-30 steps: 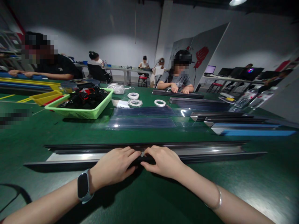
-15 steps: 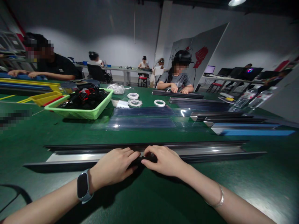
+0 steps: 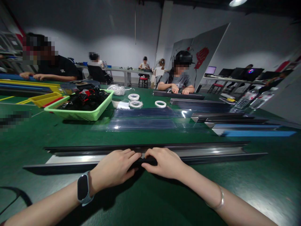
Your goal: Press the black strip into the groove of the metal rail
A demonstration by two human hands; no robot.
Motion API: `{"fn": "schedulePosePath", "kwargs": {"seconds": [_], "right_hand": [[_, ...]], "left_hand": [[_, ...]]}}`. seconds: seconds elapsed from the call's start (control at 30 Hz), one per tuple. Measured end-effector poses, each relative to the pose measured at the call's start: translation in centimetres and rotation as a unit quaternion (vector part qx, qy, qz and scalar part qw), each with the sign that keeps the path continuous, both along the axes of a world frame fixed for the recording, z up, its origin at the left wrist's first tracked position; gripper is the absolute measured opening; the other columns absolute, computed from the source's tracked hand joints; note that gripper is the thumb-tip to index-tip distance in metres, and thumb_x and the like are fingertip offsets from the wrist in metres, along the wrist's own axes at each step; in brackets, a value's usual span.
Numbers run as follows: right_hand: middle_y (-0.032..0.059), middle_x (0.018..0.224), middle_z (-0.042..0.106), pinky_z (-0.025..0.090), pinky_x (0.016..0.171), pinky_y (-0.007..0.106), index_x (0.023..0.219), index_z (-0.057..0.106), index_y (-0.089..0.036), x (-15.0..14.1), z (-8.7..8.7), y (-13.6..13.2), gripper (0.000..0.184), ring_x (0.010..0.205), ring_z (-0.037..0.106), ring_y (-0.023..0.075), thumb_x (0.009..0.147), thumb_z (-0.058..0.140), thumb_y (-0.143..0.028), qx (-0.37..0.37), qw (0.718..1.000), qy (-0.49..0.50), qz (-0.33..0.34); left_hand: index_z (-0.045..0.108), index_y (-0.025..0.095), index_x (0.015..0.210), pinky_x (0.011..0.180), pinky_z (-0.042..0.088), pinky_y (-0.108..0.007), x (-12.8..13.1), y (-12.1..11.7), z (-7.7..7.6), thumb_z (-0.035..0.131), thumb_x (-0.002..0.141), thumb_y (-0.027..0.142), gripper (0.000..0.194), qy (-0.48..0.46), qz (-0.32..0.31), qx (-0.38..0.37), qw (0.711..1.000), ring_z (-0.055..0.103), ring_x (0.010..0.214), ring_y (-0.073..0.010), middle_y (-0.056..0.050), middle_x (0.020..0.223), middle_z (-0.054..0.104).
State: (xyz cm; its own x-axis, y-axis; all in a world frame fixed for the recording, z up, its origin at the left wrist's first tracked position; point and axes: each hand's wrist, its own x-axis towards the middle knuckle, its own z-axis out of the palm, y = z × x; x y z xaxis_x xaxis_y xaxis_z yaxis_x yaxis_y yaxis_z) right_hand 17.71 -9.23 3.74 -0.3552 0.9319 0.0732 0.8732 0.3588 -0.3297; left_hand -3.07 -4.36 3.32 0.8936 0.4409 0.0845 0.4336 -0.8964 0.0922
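Observation:
A long metal channel (image 3: 75, 158), black outside with a bare silvery inside, lies across the green table in front of me. My left hand (image 3: 118, 164) grips its near wall around the middle, fingers over the top edge and thumb on my side. Close beside it, my right hand (image 3: 162, 161) pinches the same wall between curled fingers and thumb. A narrow gap separates the two hands' fingertips. Whether a small part lies under the fingers is hidden.
Beyond lie clear plastic sheets (image 3: 145, 124), tape rolls (image 3: 160, 104) and more channels (image 3: 256, 133) at right. A green basket (image 3: 100, 111) of dark parts stands at left, plastic bottles (image 3: 246, 99) at right. A co-worker (image 3: 175, 80) sits opposite, working on another channel.
My right thumb has shifted slightly on the near wall. My left hand and the channel stay almost where they were.

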Motion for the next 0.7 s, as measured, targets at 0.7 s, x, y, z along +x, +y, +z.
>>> {"fn": "schedulePosePath", "kwargs": {"seconds": [0.7], "right_hand": [[0.0042, 0.092, 0.067, 0.041, 0.071, 0.030, 0.099, 0.059, -0.023, -0.08, 0.11, 0.16, 0.043, 0.083, 0.062, 0.0212, 0.084, 0.041, -0.059, -0.004, 1.000, -0.016, -0.001]], "left_hand": [[0.049, 0.020, 0.109, 0.083, 0.046, -0.033, -0.05, 0.08, 0.01, 0.049, 0.085, 0.027, 0.025, 0.000, 0.000, -0.002, 1.000, 0.057, 0.092, -0.0200, -0.004, 0.095, 0.061]]}}
